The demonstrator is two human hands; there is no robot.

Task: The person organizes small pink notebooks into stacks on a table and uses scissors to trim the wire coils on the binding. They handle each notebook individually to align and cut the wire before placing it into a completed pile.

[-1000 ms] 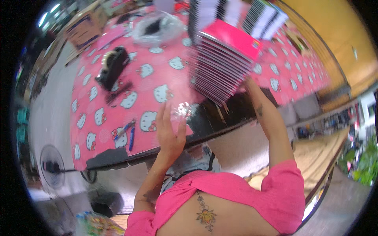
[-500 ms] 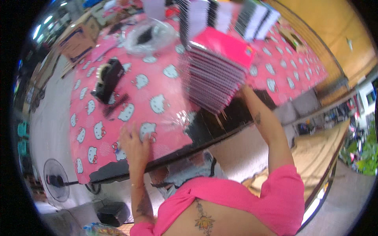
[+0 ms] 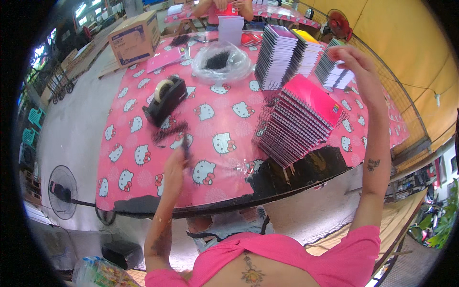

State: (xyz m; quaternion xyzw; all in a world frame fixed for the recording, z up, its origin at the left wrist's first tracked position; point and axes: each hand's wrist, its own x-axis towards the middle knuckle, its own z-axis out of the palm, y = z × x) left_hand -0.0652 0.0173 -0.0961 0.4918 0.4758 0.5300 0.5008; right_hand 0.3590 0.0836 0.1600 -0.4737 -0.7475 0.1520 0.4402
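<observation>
My left hand rests on the pink cat-print tablecloth, fingers pinched on a short black binding strip. A longer black comb strip lies just beyond it. My right hand is raised with its fingers apart and nothing in them, beside a far stack of spiral notebooks. Between my arms leans a tall slanted stack of pink-covered spiral notebooks. A clear plastic sheet lies near the table's front edge.
A black tape dispenser stands left of centre. Behind it are a clear bag of black strips, more notebook stacks and a cardboard box. Another person works at the far table. A floor fan stands at the left.
My left hand moved left from the clear plastic sheet to the black strips and picked one up. My right hand left the pink stack and rose toward the far notebook stack.
</observation>
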